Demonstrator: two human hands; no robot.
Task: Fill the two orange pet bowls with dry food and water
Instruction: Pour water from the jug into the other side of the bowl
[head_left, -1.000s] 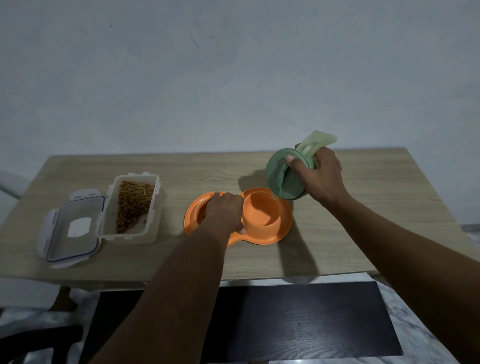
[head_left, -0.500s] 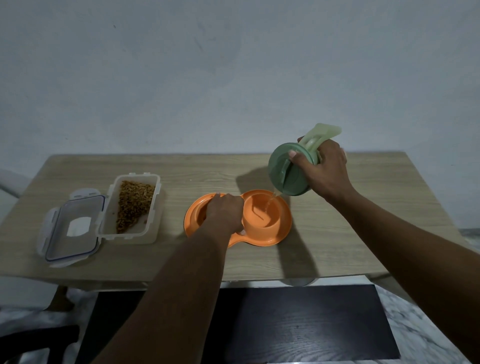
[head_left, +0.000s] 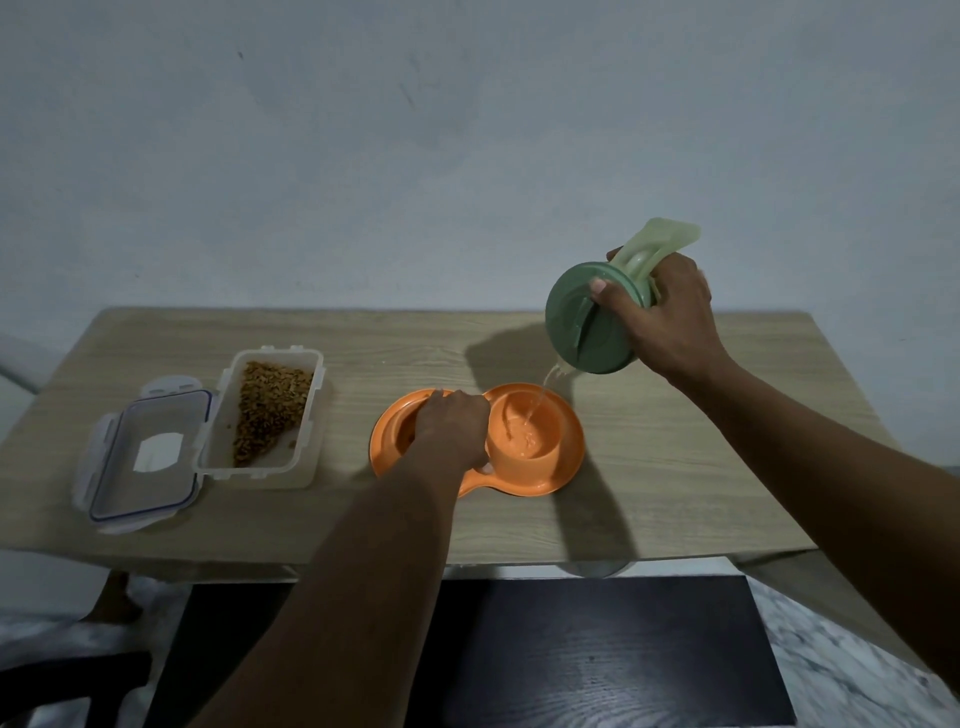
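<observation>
It looks like a room in a home. A wood-grain table (head_left: 675, 467) stands against a bare painted wall (head_left: 363, 156), with marbled floor tile (head_left: 841, 654) below. Well left of the fingers (head_left: 439, 408) of the left hand (head_left: 453, 434) sits an open clip-lock food container (head_left: 260, 470) of dry kibble (head_left: 270, 410) (lid (head_left: 145, 457) alongside). Under them is an orange double pet bowl (head_left: 566, 452). The right hand (head_left: 665, 317) grips a green plastic jug (head_left: 576, 322), plain household ware.
</observation>
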